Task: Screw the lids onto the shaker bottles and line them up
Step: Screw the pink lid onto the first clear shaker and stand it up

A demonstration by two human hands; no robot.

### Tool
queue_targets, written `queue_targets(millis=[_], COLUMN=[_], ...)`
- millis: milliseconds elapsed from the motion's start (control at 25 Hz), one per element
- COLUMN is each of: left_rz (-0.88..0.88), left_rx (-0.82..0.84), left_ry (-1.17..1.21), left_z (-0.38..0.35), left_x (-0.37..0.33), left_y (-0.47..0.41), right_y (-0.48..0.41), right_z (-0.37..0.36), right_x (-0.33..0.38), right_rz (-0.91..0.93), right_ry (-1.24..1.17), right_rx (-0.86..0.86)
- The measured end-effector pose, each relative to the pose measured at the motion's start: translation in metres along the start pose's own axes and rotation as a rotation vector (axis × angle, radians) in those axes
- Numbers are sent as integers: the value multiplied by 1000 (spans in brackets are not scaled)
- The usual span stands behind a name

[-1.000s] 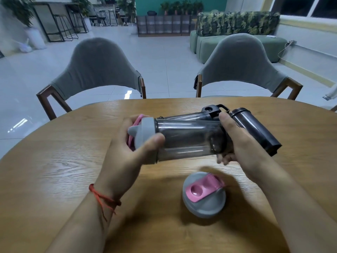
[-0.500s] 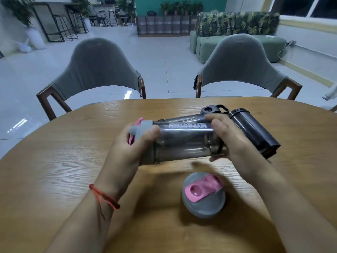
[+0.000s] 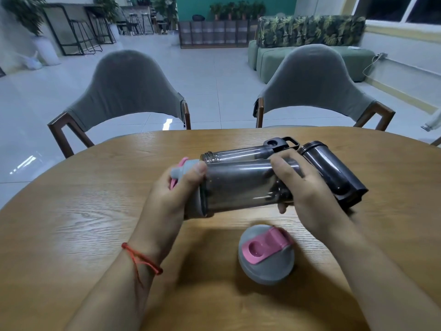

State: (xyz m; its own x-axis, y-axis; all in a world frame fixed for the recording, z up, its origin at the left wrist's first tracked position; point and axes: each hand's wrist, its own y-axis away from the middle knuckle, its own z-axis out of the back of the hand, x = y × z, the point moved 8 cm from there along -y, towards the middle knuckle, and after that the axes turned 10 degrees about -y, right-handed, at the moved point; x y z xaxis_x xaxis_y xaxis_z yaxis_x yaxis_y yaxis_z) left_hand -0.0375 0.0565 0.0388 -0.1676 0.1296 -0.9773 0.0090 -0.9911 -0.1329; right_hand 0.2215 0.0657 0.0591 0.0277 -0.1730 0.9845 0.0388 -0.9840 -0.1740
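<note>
While the smoky shaker bottle (image 3: 241,185) lies sideways in the air over the wooden table (image 3: 71,211), the left hand (image 3: 174,194) is wrapped around its grey-and-pink lid (image 3: 188,168) at the 9 o'clock end; the right hand (image 3: 307,194) grips the base at 3 o'clock; a spare grey lid (image 3: 266,255) sits at 6 o'clock; two uncapped bottles (image 3: 238,154) lie around 12 to 2 o'clock.
</note>
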Motion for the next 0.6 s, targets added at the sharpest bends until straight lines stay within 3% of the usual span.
queue_targets(millis=[80, 280, 360, 480, 600], left_rz=[-43, -439, -478, -312, -174], left_rx=[-20, -111, -98, -110, -203], left_ry=[-95, -415, -445, -334, -248], left_z=[0, 3, 3, 11, 32], left_x=[-5, -47, -56, -59, -58], left_y=[3, 32, 32, 27, 22], right_y=[-4, 4, 4, 0, 8], right_z=[1, 4, 0, -4, -28], right_x=[-4, -21, -22, -9, 23], right_rz=[-12, -412, -414, -183, 215], right_ry=[30, -115, -128, -75, 484], right_rx=[-45, -35, -12, -13, 132])
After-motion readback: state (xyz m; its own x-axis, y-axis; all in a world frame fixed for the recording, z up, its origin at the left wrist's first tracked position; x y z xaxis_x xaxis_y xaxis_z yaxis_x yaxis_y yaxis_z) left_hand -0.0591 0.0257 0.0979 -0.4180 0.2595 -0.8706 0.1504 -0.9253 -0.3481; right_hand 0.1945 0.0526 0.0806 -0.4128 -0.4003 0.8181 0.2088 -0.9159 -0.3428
